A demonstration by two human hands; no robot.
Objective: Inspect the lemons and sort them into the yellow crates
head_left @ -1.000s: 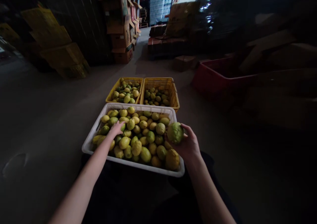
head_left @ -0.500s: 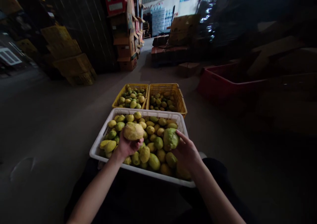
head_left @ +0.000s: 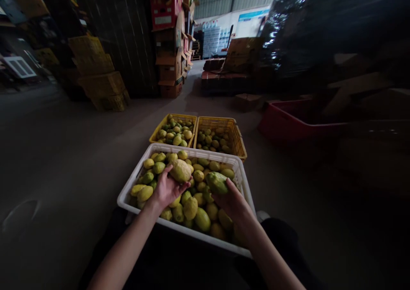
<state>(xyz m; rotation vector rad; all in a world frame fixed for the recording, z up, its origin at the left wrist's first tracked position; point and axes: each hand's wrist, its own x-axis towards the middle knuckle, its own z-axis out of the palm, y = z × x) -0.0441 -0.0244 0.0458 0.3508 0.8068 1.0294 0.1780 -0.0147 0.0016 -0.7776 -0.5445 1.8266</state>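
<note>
Yellow fruit [head_left: 180, 171] sits in our left hand [head_left: 166, 189], grip clenched around it from below, just above the pile; green fruit [head_left: 217, 183] in our right hand [head_left: 232, 202], grip wrapped on its lower side, near the crate's right wall; both over the white crate [head_left: 134, 177] full of yellow-green fruit, which rests against our lap; beyond it, two yellow baskets [head_left: 236, 135] side by side on the floor, both holding fruit; red bin [head_left: 288, 121] further right; stacked cartons [head_left: 168, 38] behind.
</note>
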